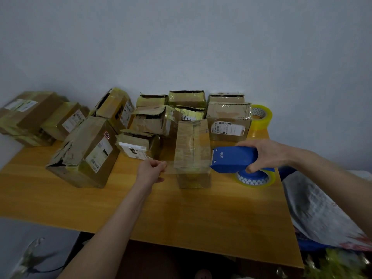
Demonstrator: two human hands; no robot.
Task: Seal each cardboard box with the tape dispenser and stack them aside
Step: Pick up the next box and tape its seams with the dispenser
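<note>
Blue tape dispenser point(234, 159) grasped in right grip point(265, 154), beside the cardboard box point(192, 152) standing mid-bench point(181, 214). Blurry, but left grip point(151, 171) seems to pinch the clear tape point(171, 167) end, stretched across box front. Mid-sealing. Next: press tape down, cut.

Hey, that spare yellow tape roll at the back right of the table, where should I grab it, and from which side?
Probably hook fingers through the open core of the spare tape roll and pinch its rim, coming from above and the right. It stands on edge with the core showing toward the front. The labelled box crowds its left side, while its top and right look free.
</note>
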